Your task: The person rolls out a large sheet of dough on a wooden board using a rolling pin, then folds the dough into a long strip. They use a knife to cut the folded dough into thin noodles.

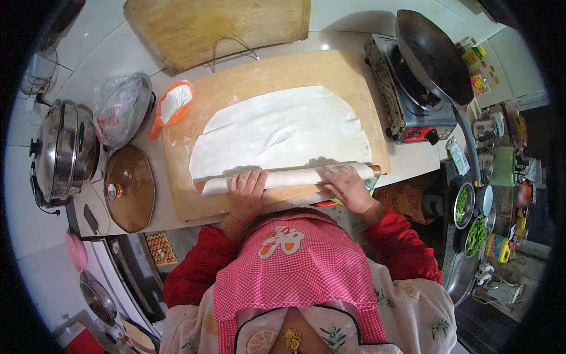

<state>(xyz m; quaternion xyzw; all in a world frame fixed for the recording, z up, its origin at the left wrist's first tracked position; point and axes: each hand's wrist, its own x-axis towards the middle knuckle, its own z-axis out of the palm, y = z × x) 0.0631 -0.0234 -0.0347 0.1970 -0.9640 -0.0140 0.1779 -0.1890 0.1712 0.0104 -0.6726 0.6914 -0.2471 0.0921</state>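
Observation:
A large thin sheet of dough (283, 124) lies over a wooden board (199, 99). Its near edge is wrapped around a wooden rolling pin (376, 170), whose brown ends stick out at both sides. My left hand (248, 188) rests on the wrapped pin left of its middle, fingers over the top. Toward the right end, my floury right hand (347, 183) lies over the same roll, thumb on the near side. An orange bag of flour (177, 101) stands open at the board's upper left corner.
Right of the board is a gas stove (424, 121) with a tilted wok (433, 57). To the left are a brown glass lid (130, 190), a steel electric pot (62, 150) and a plastic-covered pan (121, 110). Bowls of chopped greens (462, 205) stand far right.

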